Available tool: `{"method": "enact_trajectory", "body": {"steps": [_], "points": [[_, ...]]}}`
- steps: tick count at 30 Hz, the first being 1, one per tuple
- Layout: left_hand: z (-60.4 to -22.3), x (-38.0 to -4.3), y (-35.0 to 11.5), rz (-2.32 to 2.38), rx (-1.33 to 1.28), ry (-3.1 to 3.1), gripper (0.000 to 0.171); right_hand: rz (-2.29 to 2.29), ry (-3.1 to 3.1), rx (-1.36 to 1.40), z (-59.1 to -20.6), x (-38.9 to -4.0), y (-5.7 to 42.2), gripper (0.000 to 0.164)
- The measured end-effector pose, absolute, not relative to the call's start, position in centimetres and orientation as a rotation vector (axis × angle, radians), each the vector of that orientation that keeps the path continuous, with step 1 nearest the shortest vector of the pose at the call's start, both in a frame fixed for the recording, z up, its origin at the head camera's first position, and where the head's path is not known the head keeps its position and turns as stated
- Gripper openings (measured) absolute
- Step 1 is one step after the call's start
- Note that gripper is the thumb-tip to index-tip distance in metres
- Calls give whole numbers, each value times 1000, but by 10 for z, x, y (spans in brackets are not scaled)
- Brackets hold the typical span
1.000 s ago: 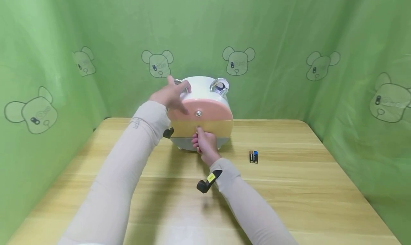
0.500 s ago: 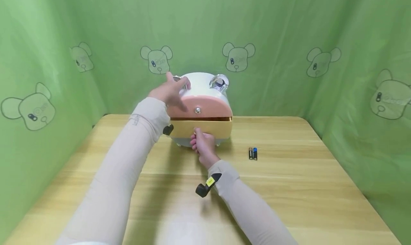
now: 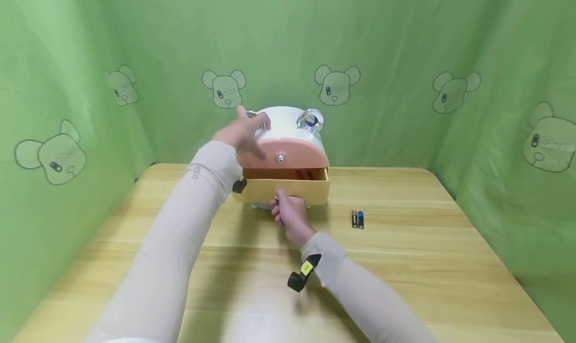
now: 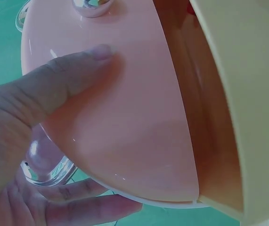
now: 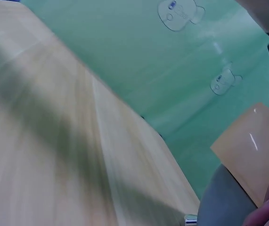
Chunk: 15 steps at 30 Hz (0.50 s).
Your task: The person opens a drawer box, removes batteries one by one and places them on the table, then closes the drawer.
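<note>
A small rounded white drawer cabinet point(image 3: 284, 117) with silver ears stands toward the back of the table. My left hand point(image 3: 240, 134) grips its upper left side, the thumb lying on the pink drawer front point(image 4: 143, 108) and the fingers around the side near the ear. Below the pink front, the yellow drawer point(image 3: 308, 192) is pulled partly out. With thumb and curled fingers, my right hand point(image 3: 291, 214) pinches the middle of the yellow drawer's front, hiding the knob there. Something red point(image 4: 191, 8) shows inside the drawer.
Two AA-size batteries, one copper-topped point(image 3: 354, 220) and one blue-topped point(image 3: 361, 220), lie side by side on the wooden table point(image 3: 405, 263), right of the cabinet. Green curtains point(image 3: 279, 28) with bear-head drawings surround the table at the back and sides.
The yellow drawer has slid out from fully shut toward me, with my right hand drawing back along with it. My left hand stays in place on the cabinet.
</note>
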<state>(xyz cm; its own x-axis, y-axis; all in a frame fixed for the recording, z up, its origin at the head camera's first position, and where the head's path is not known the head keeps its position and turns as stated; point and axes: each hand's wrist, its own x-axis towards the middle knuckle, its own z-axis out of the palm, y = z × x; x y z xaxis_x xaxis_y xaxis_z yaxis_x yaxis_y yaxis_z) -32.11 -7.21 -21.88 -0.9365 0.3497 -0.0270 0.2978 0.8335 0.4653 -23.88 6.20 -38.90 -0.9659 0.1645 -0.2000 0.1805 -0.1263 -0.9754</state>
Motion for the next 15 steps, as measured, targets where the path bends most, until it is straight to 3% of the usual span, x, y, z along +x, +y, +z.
{"method": "enact_trajectory", "body": {"steps": [15], "points": [[-221,-325,-73,721,490,2902,73,-2372,1946,399,-388,-209,66,29]]}}
